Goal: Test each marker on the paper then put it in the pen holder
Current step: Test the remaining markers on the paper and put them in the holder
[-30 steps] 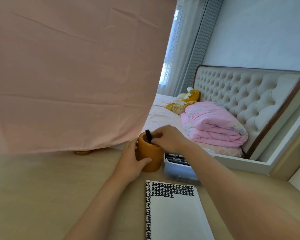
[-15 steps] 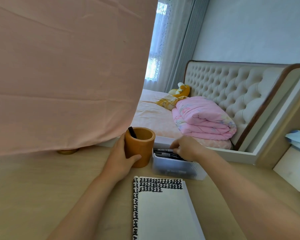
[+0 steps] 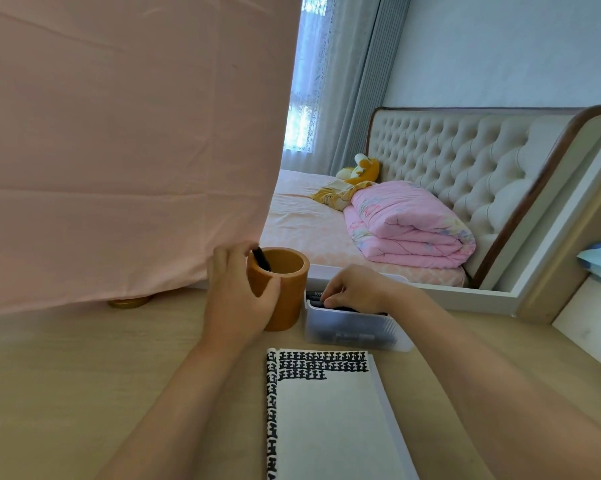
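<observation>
An orange-brown pen holder (image 3: 287, 308) stands on the wooden desk, with one black marker (image 3: 261, 259) leaning inside it. My left hand (image 3: 235, 301) grips the holder from its left side, thumb across the front. Right beside the holder sits a translucent plastic box (image 3: 356, 332) of black markers (image 3: 313, 296). My right hand (image 3: 356, 289) reaches down into the box, and its curled fingertips pinch a marker near the box's left end. In front of both lies a white paper pad (image 3: 326, 427) with rows of black test marks along its top and left edge.
A pink cloth (image 3: 119, 150) hangs over the desk's back left, a round gold base (image 3: 129, 302) showing under its hem. Behind the desk is a bed with a folded pink quilt (image 3: 409, 226). A white block (image 3: 590, 327) sits at the desk's right edge.
My right hand let go of the black marker in the holder, moved right to the marker box and curled its fingers into it. My left hand has stayed on the holder.
</observation>
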`<state>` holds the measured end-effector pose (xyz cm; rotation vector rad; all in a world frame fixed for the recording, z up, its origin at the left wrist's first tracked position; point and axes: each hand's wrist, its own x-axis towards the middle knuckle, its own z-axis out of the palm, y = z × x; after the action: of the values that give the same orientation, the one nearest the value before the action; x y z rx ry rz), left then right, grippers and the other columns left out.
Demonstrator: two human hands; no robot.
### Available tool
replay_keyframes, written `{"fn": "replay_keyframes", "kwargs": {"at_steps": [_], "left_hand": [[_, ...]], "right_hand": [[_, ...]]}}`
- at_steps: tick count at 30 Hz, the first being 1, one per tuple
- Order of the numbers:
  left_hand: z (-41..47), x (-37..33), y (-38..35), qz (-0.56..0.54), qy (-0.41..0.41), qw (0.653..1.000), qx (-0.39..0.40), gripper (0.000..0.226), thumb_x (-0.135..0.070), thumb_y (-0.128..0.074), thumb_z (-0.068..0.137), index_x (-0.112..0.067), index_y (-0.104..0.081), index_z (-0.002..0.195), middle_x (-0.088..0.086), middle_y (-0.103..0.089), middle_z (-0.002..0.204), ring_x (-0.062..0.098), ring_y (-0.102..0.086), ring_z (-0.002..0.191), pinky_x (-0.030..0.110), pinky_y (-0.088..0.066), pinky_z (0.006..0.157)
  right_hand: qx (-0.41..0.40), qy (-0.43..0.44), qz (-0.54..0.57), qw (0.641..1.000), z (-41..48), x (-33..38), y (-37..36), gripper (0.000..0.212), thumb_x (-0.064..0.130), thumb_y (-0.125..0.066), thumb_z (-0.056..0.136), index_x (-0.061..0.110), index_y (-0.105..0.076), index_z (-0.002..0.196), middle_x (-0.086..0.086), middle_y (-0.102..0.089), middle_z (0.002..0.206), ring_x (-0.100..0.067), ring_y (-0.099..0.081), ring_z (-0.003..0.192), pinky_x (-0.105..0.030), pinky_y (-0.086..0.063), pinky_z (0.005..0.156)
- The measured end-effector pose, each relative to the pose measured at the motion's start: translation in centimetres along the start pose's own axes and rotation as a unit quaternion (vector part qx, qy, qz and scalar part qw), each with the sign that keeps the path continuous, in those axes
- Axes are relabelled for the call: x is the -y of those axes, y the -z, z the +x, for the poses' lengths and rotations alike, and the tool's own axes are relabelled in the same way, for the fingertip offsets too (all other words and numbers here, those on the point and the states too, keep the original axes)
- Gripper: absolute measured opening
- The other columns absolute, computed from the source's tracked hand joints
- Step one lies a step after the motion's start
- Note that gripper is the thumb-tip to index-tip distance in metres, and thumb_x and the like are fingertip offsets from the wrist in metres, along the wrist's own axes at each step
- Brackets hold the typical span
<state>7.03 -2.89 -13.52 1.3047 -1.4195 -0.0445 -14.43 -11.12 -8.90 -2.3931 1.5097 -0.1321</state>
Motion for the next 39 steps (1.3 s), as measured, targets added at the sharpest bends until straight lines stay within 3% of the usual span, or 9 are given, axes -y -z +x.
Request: {"fn": "replay_keyframes", "kwargs": {"at_steps": [4, 10, 15, 20, 25, 29, 32, 35, 39], "left_hand": [[-0.4, -2.2, -0.7, -0.035, -0.095, 0.993, 0.062, 0.024, -0.014, -0.068, 0.085, -0.025, -0.059, 0.105, -0.013, -0.053, 0.103, 0.005, -0.05, 0.095, 0.011, -0.038, 0.079], [-2.1, -2.7, -2.4, 0.056, -0.165, 0.969, 0.173, 0.031, -0.028, -0.066, 0.093, -0.032, -0.063, 0.123, -0.017, -0.055, 0.122, 0.001, -0.044, 0.111, 0.017, -0.041, 0.096], [-2.5, -3.5, -2.8, 0.058, -0.138, 0.971, 0.185, 0.051, -0.039, -0.061, 0.094, -0.032, -0.044, 0.142, -0.014, -0.046, 0.141, 0.004, -0.044, 0.123, 0.016, -0.034, 0.096], [-2.6, -4.7, -2.8, 0.064, -0.183, 0.963, 0.187, 0.031, -0.031, -0.063, 0.092, -0.026, -0.064, 0.122, -0.01, -0.064, 0.115, 0.001, -0.05, 0.1, 0.009, -0.039, 0.084], [-3.6, -5.5, -1.9, 0.057, -0.163, 0.967, 0.189, 0.026, -0.031, -0.064, 0.091, -0.025, -0.067, 0.116, -0.011, -0.065, 0.111, 0.003, -0.052, 0.1, 0.007, -0.035, 0.083], [-4.4, -6.2, -1.1, 0.061, -0.148, 0.968, 0.195, 0.025, -0.031, -0.065, 0.092, -0.028, -0.066, 0.116, -0.016, -0.063, 0.108, 0.001, -0.052, 0.1, 0.014, -0.043, 0.083], [-5.0, -6.6, -0.7, 0.073, -0.145, 0.965, 0.206, 0.023, -0.033, -0.068, 0.09, -0.029, -0.068, 0.113, -0.017, -0.062, 0.104, 0.003, -0.051, 0.097, 0.022, -0.049, 0.079], [-5.8, -7.3, -0.4, 0.073, -0.165, 0.953, 0.244, 0.02, -0.039, -0.067, 0.088, -0.032, -0.071, 0.107, -0.021, -0.059, 0.099, 0.0, -0.047, 0.096, 0.019, -0.045, 0.075], [-6.7, -7.9, -0.3, 0.07, -0.171, 0.946, 0.266, 0.027, -0.052, -0.056, 0.089, -0.035, -0.072, 0.102, -0.025, -0.057, 0.098, -0.002, -0.047, 0.099, 0.013, -0.039, 0.074]], "right_hand": [[-0.001, 0.006, -0.028, 1.0, -0.1, 0.2, 0.0, 0.008, 0.024, -0.061, 0.097, 0.028, -0.066, 0.101, 0.008, -0.063, 0.099, -0.009, -0.057, 0.088, -0.021, -0.041, 0.073], [-0.086, 0.033, -0.013, 0.996, -2.4, 0.4, 1.2, 0.015, 0.029, -0.048, 0.101, 0.033, -0.061, 0.108, 0.004, -0.065, 0.102, -0.016, -0.059, 0.089, -0.036, -0.051, 0.082], [-0.143, 0.077, 0.02, 0.987, -5.9, 0.4, 1.4, 0.02, 0.029, -0.053, 0.1, 0.029, -0.071, 0.107, 0.011, -0.062, 0.091, -0.008, -0.055, 0.083, -0.026, -0.046, 0.077], [-0.146, 0.09, 0.077, 0.982, -9.6, 0.8, 0.5, 0.023, 0.014, -0.068, 0.084, 0.027, -0.07, 0.104, 0.017, -0.061, 0.081, -0.001, -0.057, 0.072, -0.013, -0.043, 0.068], [-0.175, 0.03, 0.113, 0.978, -12.7, -0.5, -0.2, 0.028, 0.017, -0.072, 0.081, 0.039, -0.061, 0.094, 0.018, -0.06, 0.087, 0.003, -0.056, 0.074, -0.013, -0.041, 0.064], [-0.22, 0.027, 0.256, 0.941, -14.2, -0.8, -1.1, 0.02, 0.012, -0.078, 0.078, 0.027, -0.073, 0.09, 0.016, -0.069, 0.081, 0.005, -0.06, 0.068, -0.012, -0.044, 0.066], [-0.226, 0.029, 0.405, 0.885, -14.9, -0.2, -1.7, 0.015, 0.008, -0.08, 0.079, 0.017, -0.076, 0.09, 0.009, -0.07, 0.069, -0.005, -0.062, 0.059, -0.018, -0.048, 0.061], [-0.227, 0.039, 0.515, 0.825, -14.8, 0.4, -2.3, 0.008, 0.009, -0.076, 0.084, 0.012, -0.076, 0.092, 0.005, -0.069, 0.069, -0.011, -0.059, 0.061, -0.021, -0.047, 0.06], [-0.196, 0.052, 0.492, 0.847, -14.3, 1.2, -2.9, 0.01, 0.017, -0.056, 0.099, 0.017, -0.066, 0.097, 0.005, -0.072, 0.082, -0.012, -0.068, 0.083, -0.027, -0.055, 0.079]]}}
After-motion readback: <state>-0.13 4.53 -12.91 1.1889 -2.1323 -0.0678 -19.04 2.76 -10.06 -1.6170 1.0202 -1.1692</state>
